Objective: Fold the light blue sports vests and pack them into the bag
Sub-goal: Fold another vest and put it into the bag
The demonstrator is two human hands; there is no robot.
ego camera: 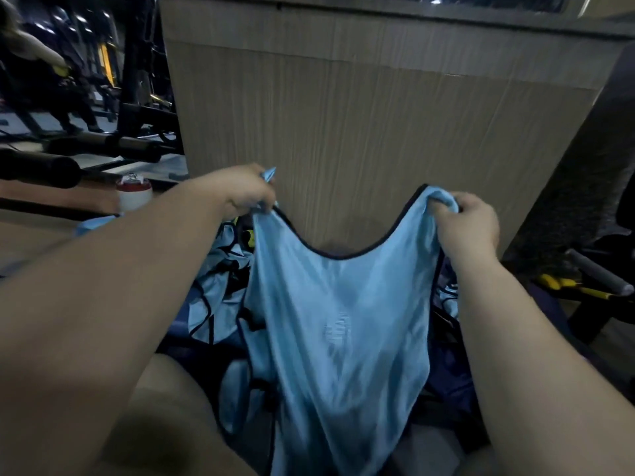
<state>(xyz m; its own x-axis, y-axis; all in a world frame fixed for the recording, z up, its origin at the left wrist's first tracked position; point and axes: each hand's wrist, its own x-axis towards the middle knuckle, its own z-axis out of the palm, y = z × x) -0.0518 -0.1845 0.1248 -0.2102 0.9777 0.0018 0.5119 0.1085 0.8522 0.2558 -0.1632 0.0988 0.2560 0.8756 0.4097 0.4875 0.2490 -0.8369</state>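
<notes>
Left hand [245,192], right hand [470,221] on vest [336,321]

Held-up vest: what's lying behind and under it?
More crumpled light blue vests show at its left, dark blue fabric at its right. The vest itself covers whatever lies directly beneath.

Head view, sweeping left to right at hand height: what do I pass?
From the left: white and red can → left hand pinching one strap → light blue vest hanging between the hands → right hand gripping the other strap → grey and yellow gym gear.
</notes>
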